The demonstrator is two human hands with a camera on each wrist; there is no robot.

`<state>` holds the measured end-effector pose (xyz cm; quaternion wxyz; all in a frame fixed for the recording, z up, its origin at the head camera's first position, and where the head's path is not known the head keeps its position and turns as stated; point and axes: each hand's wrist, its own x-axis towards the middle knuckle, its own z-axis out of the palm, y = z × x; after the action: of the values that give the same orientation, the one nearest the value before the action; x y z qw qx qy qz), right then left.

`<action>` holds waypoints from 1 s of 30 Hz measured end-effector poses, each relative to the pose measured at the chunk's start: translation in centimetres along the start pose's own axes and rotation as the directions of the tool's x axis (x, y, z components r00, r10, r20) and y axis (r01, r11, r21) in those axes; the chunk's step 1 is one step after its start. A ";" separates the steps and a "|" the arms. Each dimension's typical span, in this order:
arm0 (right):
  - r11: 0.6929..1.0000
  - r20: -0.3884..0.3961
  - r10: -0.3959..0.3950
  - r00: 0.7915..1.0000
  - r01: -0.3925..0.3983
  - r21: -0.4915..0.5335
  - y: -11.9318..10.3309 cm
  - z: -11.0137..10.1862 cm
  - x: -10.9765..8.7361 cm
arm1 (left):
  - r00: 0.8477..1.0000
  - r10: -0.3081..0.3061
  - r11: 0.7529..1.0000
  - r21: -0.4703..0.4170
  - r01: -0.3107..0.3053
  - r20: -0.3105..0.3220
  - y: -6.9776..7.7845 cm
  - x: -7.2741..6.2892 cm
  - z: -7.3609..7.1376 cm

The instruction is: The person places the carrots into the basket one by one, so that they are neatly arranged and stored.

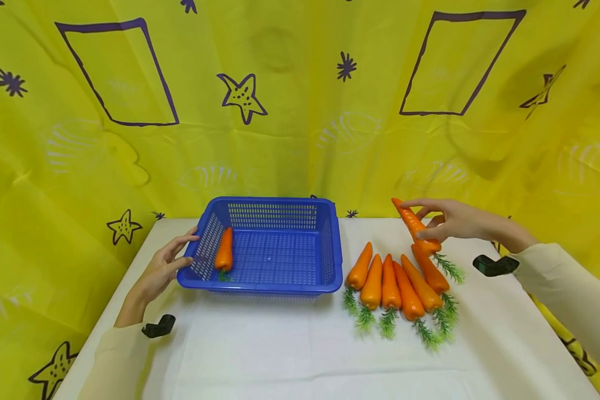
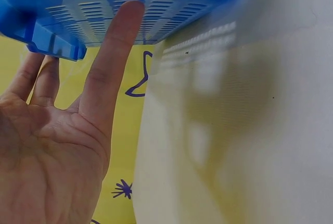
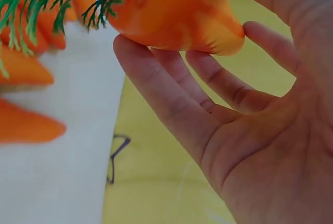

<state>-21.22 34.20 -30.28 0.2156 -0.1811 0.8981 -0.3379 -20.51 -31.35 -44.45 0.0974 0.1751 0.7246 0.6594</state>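
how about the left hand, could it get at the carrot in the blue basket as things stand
Probably yes: the left hand touches the blue basket at its left side, and the carrot lies just inside there, uncovered. The hand would likely only need to clear the rim.

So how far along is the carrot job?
Probably just getting started. Done: one carrot lies in the blue basket. In hand: the right grip holds another carrot. Seemingly left to do: six carrots on the white table, beside the basket.
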 end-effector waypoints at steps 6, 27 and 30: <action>0.999 0.030 -0.035 0.999 0.034 0.021 -2.0 0.5 2.8 | 1.000 -0.003 1.000 -0.007 0.003 -0.001 -0.1 0.1 -0.1; 0.983 0.121 -0.169 0.978 0.158 0.096 -9.7 5.5 13.8 | 0.999 -0.032 0.999 -0.004 0.032 -0.017 -0.1 0.1 0.0; 0.977 0.137 -0.187 0.973 0.170 0.125 -10.8 6.7 15.3 | 0.999 -0.038 0.999 -0.010 0.037 -0.022 0.0 0.1 0.0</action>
<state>-28.75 15.81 -31.51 0.2600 -0.2733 0.8392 -0.3916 -20.57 -31.31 -44.48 0.1027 0.1538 0.7255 0.6629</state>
